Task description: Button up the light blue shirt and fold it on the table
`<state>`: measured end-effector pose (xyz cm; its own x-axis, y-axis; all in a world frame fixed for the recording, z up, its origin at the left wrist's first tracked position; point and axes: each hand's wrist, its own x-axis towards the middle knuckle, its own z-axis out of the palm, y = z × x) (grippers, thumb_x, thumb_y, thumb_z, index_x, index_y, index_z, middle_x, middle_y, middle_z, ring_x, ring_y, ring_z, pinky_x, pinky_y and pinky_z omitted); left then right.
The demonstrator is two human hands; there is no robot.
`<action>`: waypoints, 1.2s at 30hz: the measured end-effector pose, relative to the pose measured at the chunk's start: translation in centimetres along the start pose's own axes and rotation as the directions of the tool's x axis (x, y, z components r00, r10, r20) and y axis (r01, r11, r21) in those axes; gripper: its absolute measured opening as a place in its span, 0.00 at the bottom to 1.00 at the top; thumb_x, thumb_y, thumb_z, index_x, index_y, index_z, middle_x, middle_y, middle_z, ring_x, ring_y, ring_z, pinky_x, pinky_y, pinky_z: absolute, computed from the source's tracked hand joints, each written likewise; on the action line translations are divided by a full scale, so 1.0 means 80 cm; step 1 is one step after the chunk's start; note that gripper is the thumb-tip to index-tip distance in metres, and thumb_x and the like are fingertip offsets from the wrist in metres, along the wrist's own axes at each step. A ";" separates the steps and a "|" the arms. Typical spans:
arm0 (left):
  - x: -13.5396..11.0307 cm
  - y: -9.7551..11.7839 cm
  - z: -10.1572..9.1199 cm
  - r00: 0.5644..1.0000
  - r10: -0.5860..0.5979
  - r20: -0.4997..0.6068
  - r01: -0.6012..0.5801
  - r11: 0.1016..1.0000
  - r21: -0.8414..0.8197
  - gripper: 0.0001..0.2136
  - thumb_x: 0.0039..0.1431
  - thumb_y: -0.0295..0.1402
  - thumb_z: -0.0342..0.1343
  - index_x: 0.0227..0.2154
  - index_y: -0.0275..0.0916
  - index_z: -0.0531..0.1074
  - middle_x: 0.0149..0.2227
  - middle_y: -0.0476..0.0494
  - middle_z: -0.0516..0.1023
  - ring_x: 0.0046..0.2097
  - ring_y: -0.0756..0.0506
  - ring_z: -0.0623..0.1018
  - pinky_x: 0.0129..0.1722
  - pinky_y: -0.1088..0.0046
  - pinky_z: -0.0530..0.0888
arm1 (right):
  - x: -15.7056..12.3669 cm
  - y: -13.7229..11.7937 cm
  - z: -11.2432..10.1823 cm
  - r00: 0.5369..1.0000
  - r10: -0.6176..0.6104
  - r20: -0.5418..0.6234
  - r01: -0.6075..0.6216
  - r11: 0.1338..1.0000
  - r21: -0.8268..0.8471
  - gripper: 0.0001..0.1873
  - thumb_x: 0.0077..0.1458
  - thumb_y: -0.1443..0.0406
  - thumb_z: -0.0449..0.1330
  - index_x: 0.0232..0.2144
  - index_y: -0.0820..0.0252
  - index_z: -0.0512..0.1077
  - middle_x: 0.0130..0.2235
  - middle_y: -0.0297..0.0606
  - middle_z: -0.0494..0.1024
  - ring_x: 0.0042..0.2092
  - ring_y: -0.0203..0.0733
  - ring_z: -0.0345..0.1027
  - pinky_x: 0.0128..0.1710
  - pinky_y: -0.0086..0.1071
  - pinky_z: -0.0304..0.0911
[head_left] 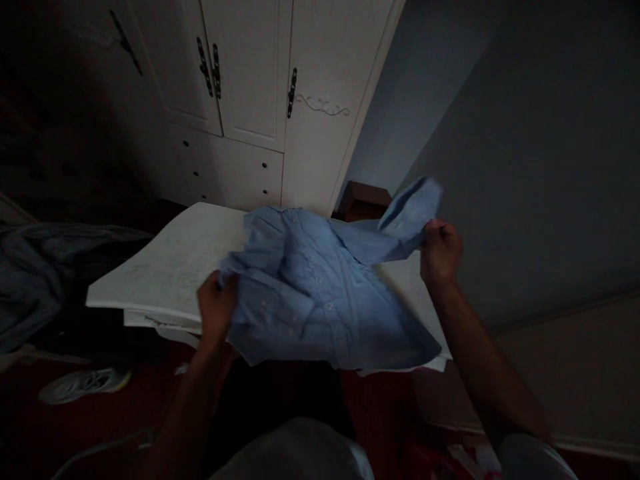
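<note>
A light blue button-up shirt lies crumpled on a white board. My left hand is closed on the shirt's left edge near the board's front. My right hand is closed on a sleeve of the shirt and holds it raised above the board's right side. The shirt's lower part hangs over the front edge of the board.
A white wardrobe with dark handles stands behind the board. Dark cloth is heaped at the left. A light shoe lies on the red floor at the lower left. A grey wall runs along the right.
</note>
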<state>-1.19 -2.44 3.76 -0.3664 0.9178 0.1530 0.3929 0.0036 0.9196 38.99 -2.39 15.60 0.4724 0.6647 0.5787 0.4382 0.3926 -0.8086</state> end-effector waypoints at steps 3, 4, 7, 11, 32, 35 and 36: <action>0.030 -0.037 -0.053 0.934 -0.263 -0.241 0.222 0.958 -0.184 0.20 0.55 0.47 0.56 0.49 0.51 0.63 0.44 0.52 0.78 0.42 0.42 0.77 0.40 0.60 0.75 | 0.005 0.016 -0.033 0.997 0.002 -0.074 -0.010 0.995 -0.103 0.17 0.53 0.58 0.61 0.46 0.50 0.68 0.52 0.41 0.75 0.60 0.52 0.62 0.55 0.44 0.62; 0.033 -0.044 -0.065 0.932 -0.233 -0.278 0.201 0.970 -0.139 0.23 0.54 0.44 0.58 0.53 0.50 0.61 0.52 0.49 0.75 0.48 0.40 0.77 0.44 0.58 0.75 | -0.005 0.018 -0.039 0.999 -0.005 -0.047 -0.002 0.990 -0.143 0.19 0.53 0.59 0.61 0.48 0.48 0.67 0.56 0.40 0.72 0.62 0.52 0.60 0.59 0.46 0.60; 0.019 -0.045 -0.081 0.915 0.094 -0.392 -0.020 0.982 0.189 0.33 0.51 0.35 0.61 0.58 0.32 0.57 0.62 0.29 0.63 0.61 0.33 0.67 0.58 0.49 0.68 | -0.061 0.022 -0.039 0.991 0.024 0.130 0.005 0.977 -0.213 0.20 0.55 0.58 0.63 0.51 0.46 0.68 0.60 0.38 0.69 0.61 0.50 0.62 0.61 0.49 0.58; -0.041 -0.007 -0.048 0.855 0.459 -0.242 -0.362 0.862 0.356 0.22 0.60 0.37 0.55 0.55 0.33 0.64 0.57 0.34 0.70 0.60 0.36 0.68 0.60 0.50 0.66 | -0.152 0.031 -0.015 0.862 0.146 0.486 -0.056 0.979 -0.195 0.11 0.57 0.58 0.61 0.42 0.53 0.74 0.52 0.40 0.76 0.55 0.47 0.69 0.57 0.47 0.63; -0.028 -0.020 0.041 0.654 0.285 0.701 -0.703 0.572 0.423 0.28 0.68 0.48 0.40 0.65 0.40 0.57 0.69 0.37 0.55 0.67 0.38 0.60 0.56 0.56 0.73 | -0.287 0.014 0.044 0.725 0.251 0.641 0.286 0.736 -0.613 0.17 0.57 0.57 0.64 0.45 0.61 0.75 0.38 0.44 0.79 0.39 0.48 0.73 0.40 0.39 0.69; 0.003 -0.029 0.031 0.604 0.257 0.754 -0.718 0.587 0.375 0.29 0.68 0.49 0.38 0.67 0.42 0.53 0.70 0.42 0.51 0.69 0.40 0.55 0.61 0.57 0.67 | -0.273 0.012 0.073 0.659 0.218 0.720 0.341 0.766 -0.544 0.10 0.61 0.59 0.59 0.41 0.57 0.76 0.39 0.42 0.79 0.42 0.46 0.73 0.42 0.36 0.68; 0.013 -0.032 0.029 0.577 0.265 0.772 -0.730 0.592 0.342 0.29 0.68 0.50 0.38 0.67 0.42 0.52 0.70 0.42 0.50 0.70 0.41 0.54 0.63 0.58 0.65 | -0.269 0.011 0.082 0.638 0.197 0.745 0.357 0.781 -0.513 0.09 0.63 0.61 0.57 0.39 0.57 0.76 0.39 0.41 0.79 0.42 0.45 0.72 0.43 0.35 0.67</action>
<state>-0.61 -0.61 0.76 0.5442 0.8373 0.0529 0.7886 -0.5320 0.3084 24.21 -12.16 1.75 -0.1817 0.9746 0.1308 0.9031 0.2180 -0.3700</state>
